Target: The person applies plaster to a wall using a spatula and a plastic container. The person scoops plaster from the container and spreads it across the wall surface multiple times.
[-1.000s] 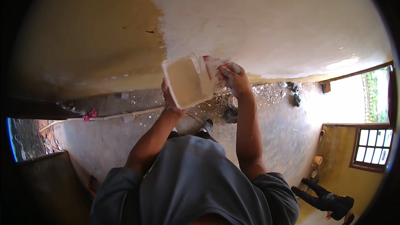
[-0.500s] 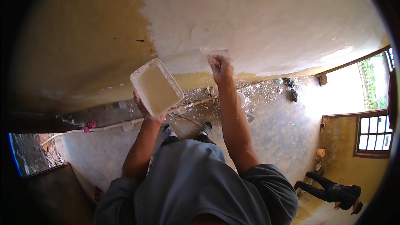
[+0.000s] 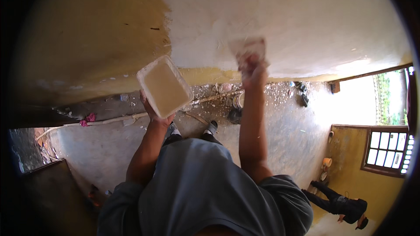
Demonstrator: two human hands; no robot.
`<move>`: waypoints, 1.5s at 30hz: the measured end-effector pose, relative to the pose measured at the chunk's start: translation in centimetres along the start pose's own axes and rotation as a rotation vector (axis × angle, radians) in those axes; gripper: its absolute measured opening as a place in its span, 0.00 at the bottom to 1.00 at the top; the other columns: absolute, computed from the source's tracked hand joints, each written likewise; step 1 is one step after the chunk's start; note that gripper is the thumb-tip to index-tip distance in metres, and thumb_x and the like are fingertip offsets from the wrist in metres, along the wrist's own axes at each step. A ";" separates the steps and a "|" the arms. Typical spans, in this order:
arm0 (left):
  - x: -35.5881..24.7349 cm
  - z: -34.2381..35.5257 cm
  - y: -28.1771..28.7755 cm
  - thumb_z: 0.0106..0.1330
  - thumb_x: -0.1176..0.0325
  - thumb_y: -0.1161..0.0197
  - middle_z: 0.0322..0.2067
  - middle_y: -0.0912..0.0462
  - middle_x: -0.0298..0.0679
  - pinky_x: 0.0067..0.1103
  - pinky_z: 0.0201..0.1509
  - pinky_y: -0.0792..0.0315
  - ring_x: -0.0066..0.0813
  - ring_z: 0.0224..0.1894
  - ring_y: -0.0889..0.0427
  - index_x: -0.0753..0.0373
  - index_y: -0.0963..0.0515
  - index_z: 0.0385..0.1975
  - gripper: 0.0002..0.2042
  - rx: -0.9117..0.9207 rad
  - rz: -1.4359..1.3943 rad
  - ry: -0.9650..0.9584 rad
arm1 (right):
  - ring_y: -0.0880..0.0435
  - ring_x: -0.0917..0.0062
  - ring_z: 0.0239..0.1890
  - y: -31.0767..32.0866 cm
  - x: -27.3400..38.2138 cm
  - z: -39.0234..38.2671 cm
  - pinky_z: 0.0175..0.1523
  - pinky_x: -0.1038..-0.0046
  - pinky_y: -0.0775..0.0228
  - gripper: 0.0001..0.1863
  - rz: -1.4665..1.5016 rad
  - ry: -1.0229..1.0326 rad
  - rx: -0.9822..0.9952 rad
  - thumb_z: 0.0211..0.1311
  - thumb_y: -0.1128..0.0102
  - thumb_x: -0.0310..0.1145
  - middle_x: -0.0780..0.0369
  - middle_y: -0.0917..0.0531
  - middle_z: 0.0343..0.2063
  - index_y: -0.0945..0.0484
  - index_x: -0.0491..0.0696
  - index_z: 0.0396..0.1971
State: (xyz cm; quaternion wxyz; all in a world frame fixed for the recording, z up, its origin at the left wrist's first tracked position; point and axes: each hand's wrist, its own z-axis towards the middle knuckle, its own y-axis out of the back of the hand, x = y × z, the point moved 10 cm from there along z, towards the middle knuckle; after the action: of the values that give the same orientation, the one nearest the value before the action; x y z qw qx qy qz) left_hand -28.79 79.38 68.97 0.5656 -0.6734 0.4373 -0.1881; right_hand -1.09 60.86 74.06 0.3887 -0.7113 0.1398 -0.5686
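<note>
My left hand (image 3: 153,112) grips a rectangular, paint-crusted plastic container (image 3: 165,87) of cream-coloured liquid from underneath, tilted a little in front of the wall. My right hand (image 3: 253,67) is raised and closed on a flat, pale tool (image 3: 248,46), blurred by motion, at the white-coated part of the wall (image 3: 284,13); whether it touches the surface I cannot tell. To the left the wall is bare yellow (image 3: 96,35), with a ragged edge where the white coat begins, and a yellow band runs along its bottom.
Below lie flakes, a long pale pole (image 3: 131,117), a pink cloth (image 3: 87,119), a bucket (image 3: 238,100) and dark bags (image 3: 302,94). A doorway (image 3: 358,100) and window (image 3: 385,148) are at right. Another person (image 3: 337,203) in dark clothes is by the right wall.
My right hand has moved away from the container and up along the wall with the flat tool, lately shifting right. The container has moved left from where it was a second ago.
</note>
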 end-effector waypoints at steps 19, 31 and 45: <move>-0.1 -0.3 0.2 0.64 0.36 0.53 0.55 0.25 0.32 0.40 0.59 0.29 0.37 0.55 0.24 0.49 0.33 0.61 0.31 -0.024 -0.018 0.058 | 0.25 0.61 0.49 -2.3 -2.0 2.1 0.59 0.52 0.27 0.16 0.134 -0.123 -0.324 0.61 0.52 0.18 0.51 0.28 0.44 0.35 0.33 0.50; 0.4 -0.1 0.2 0.62 0.35 0.50 0.57 0.27 0.31 0.40 0.61 0.33 0.35 0.59 0.28 0.49 0.33 0.62 0.33 0.044 0.025 0.105 | 0.26 0.62 0.47 -16.0 13.4 1.0 0.61 0.57 0.28 0.11 0.065 0.146 -0.020 0.63 0.51 0.20 0.52 0.28 0.40 0.34 0.36 0.45; -2.3 -0.4 0.3 0.66 0.39 0.52 0.60 0.29 0.31 0.42 0.64 0.35 0.38 0.61 0.30 0.48 0.36 0.64 0.31 0.123 0.002 -0.002 | 0.31 0.54 0.56 -11.1 -6.4 -3.9 0.60 0.51 0.38 0.15 -1.581 1.032 -0.031 0.67 0.54 0.29 0.48 0.26 0.46 0.30 0.43 0.52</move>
State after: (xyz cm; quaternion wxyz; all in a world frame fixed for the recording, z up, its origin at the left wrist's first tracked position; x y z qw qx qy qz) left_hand -30.50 80.99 69.36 0.6067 -0.6372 0.4247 -0.2134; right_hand -9.39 70.75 77.66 -0.2287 -0.2655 -0.2209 -0.9102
